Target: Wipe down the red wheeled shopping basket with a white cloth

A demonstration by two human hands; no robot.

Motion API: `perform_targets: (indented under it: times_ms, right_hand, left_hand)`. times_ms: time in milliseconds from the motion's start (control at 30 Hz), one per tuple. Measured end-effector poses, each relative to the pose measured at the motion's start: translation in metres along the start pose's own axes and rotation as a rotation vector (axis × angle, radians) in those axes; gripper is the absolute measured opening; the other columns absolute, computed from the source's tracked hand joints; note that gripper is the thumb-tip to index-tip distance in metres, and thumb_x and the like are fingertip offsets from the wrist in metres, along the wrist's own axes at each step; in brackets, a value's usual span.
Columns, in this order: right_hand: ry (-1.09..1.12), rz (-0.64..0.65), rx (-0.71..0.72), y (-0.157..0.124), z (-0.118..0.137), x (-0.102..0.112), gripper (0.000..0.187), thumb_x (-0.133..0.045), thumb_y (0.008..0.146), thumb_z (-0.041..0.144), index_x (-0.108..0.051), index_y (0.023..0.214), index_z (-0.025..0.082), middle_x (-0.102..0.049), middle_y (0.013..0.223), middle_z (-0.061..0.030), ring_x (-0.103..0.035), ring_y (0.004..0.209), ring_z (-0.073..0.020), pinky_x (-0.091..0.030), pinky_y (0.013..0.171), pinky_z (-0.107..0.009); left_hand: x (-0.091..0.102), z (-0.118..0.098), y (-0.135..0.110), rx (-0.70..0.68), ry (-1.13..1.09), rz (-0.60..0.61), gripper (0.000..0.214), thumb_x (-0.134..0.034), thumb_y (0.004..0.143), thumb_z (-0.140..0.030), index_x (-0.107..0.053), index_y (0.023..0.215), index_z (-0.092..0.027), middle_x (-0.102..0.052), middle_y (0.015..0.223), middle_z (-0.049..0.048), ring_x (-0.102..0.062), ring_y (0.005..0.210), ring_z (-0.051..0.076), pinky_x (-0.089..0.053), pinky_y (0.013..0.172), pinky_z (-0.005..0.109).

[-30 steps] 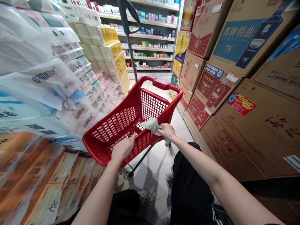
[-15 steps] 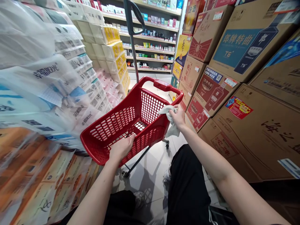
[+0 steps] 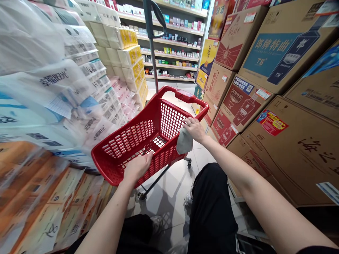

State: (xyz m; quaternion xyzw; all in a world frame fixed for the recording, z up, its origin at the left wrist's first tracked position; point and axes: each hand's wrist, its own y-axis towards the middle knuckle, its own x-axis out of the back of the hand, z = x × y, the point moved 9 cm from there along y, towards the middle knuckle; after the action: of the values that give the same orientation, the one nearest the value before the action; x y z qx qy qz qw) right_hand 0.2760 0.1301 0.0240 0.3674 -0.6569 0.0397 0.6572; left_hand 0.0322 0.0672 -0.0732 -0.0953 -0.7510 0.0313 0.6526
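Edges and free room about a red basket [image 3: 148, 110] on a wheeled frame, in an aisle. The near rim is met at two places. Toward its left end, the left hand [image 3: 137, 168] is laid at the rim, thumb upward; its fingers are hidden, so whether it is closed cannot be told. Near the handle end, the right hand [image 3: 195, 129] is bent over the rim, and a grey cloth [image 3: 184, 141] is gripped beneath it — draped down the outer face of the near wall. The handled end is turned toward the shelves [image 3: 174, 46], with bare floor [image 3: 164, 201] lying between. The left flank is crowded by stacked packs [image 3: 79, 77]; contact cannot be judged. On the right, a strip of floor is left between basket and boxes [image 3: 267, 63] — narrower in the distance. Behind the far rim, a pole [image 3: 153, 58] is seen upright.
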Motion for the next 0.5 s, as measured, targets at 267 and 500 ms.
perform_targets:
  times_ms: [267, 500]
  right_hand:
    - [0.055, 0.046, 0.242, -0.003, 0.005, -0.009, 0.032, -0.041, 0.093, 0.017, -0.057, 0.120, 0.016, -0.058, 0.127, -0.0112, -0.049, 0.121, -0.0223, -0.027, 0.109, -0.045]
    - [0.232, -0.037, -0.122, 0.014, -0.023, 0.028, 0.031, -0.039, 0.095, 0.033, -0.061, 0.080, 0.018, -0.065, 0.077, -0.0042, -0.059, 0.074, -0.0163, -0.042, 0.070, -0.027]
  left_hand:
    - [-0.002, 0.000, 0.001, -0.042, 0.020, 0.005, 0.076, 0.000, 0.088, -0.059, -0.063, 0.108, -0.021, -0.069, 0.099, 0.0134, -0.064, 0.094, 0.030, -0.045, 0.075, 0.038]
    - [0.000, 0.002, 0.000, -0.040, 0.034, 0.005, 0.072, -0.005, 0.090, -0.056, -0.064, 0.108, -0.019, -0.069, 0.100, 0.0141, -0.064, 0.095, 0.029, -0.045, 0.075, 0.035]
